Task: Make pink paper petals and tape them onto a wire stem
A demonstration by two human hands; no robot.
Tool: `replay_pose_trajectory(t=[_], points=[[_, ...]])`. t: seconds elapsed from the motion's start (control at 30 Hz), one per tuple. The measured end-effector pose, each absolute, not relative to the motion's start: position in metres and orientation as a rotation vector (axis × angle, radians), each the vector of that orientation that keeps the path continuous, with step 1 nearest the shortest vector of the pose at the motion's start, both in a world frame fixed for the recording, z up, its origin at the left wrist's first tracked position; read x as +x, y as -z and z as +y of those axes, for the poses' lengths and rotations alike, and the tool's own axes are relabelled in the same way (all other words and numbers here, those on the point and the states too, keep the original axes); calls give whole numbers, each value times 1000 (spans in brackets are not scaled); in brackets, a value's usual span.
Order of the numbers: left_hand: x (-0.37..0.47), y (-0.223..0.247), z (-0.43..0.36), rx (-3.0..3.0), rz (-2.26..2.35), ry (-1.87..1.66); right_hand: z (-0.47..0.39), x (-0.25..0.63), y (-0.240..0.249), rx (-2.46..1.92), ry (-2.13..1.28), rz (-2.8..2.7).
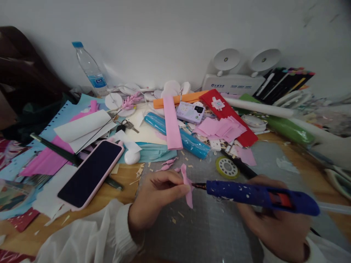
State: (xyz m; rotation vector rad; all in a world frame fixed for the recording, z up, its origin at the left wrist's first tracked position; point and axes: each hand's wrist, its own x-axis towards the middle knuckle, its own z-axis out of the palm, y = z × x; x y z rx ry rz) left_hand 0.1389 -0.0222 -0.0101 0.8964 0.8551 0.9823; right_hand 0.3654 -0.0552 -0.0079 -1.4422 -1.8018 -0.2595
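My left hand (157, 195) pinches a small twisted pink paper piece (188, 190) between thumb and fingers, above the grey cutting mat (192, 233). My right hand (279, 219) is wrapped round a blue glue gun (241, 191), which lies level and points left. The gun's dark nozzle tip is at the middle of the pink paper piece, right beside my left fingertips. Several small twisted pink pieces (166, 165) rest on the mat's far edge, just beyond my left hand.
A phone (91, 173) lies at the left near a bottle (90, 67). Behind the mat are a blue roll (178, 135), pink paper squares (219, 128), a red strip (233, 118) and a yellow tape roll (227, 167). Scissors (340, 179) lie at the far right.
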Motion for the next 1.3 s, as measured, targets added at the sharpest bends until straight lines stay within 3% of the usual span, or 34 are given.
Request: replay_pose_trajectory(t=[1.3], points=[[137,10,-22,951,835,-1001,-58,371,11,-1350,-3,-1788]])
